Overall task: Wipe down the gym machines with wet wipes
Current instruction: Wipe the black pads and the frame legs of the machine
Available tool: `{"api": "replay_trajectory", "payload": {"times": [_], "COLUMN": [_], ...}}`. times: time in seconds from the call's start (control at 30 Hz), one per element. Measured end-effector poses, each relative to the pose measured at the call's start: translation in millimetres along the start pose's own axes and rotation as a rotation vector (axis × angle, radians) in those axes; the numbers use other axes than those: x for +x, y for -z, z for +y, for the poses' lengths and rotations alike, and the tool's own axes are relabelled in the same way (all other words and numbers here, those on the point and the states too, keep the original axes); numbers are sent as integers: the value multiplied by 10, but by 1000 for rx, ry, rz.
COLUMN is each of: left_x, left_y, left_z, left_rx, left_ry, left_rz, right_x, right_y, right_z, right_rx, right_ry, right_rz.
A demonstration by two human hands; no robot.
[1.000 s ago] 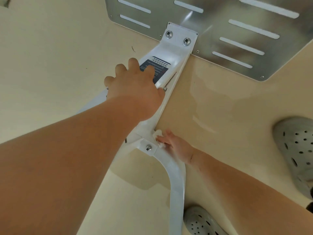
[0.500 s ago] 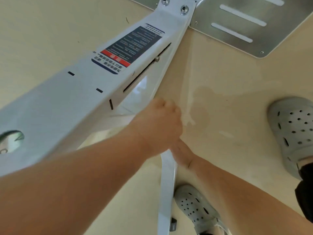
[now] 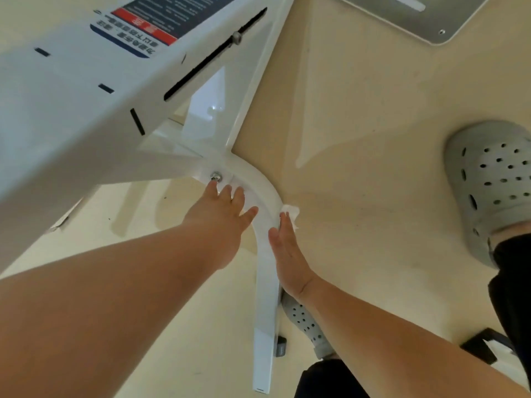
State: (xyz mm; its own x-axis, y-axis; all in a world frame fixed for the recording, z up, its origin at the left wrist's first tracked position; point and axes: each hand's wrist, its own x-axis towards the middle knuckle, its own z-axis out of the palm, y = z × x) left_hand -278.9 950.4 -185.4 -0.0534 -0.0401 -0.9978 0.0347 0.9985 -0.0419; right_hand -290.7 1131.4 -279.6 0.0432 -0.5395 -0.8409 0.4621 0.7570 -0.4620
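The white gym machine frame (image 3: 86, 116) slants across the upper left, with a warning label near the top. A curved white leg (image 3: 265, 282) runs from a bolted joint (image 3: 215, 176) down to the floor. My left hand (image 3: 221, 214) lies flat on the curve just below the bolt, fingers spread, holding nothing. My right hand (image 3: 287, 254) presses a white wet wipe (image 3: 290, 211) against the right edge of the curved leg. Only a crumpled corner of the wipe shows past my fingertips.
A metal floor plate (image 3: 416, 18) lies at the top right on the beige floor (image 3: 373, 139). My grey perforated clogs stand at right (image 3: 488, 182) and just behind the leg (image 3: 304, 323). A dark object (image 3: 485, 346) sits at the lower right edge.
My left hand moved off the upper frame down onto the curved leg and spread flat. My right hand slid along the leg's right edge with the wipe. The view tilted lower.
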Motion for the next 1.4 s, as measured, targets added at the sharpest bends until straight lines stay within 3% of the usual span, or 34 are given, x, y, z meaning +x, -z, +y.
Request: {"api": "replay_trajectory", "payload": {"times": [0.13,0.33,0.47,0.63,0.8,0.93,1.2,1.4], "left_x": [54,-81,-399,-1063,-1900,-2683,-4346,-5234], "left_y": [19,276,669,1145,1498,1669,1603,1180], "left_z": [57,-40,-139,-290,-384,-358,-15,289], "left_rx": [-35,-75,-223,-591,-1077,-1329,-1843,-2107], "left_ry": [12,-14,13,23,104,154,232,414], "left_rz": [-56,-15,68,167,308,374,535,657], "right_x": [-100,-216,-371,-794,-1465,-2088,-3261,-3770], "right_y": [-198,-23,485,1036,1394,1577,1436,1135], "right_z": [16,-62,-567,-1648,-2762,-3461,-4482,-4839], "right_rx": [51,134,229,224,213,130,-88,-288], "right_ry": [6,-314,-319,-202,-130,-80,-49,-81], "right_rz": [110,235,154,11,6,28,-79,-140]}}
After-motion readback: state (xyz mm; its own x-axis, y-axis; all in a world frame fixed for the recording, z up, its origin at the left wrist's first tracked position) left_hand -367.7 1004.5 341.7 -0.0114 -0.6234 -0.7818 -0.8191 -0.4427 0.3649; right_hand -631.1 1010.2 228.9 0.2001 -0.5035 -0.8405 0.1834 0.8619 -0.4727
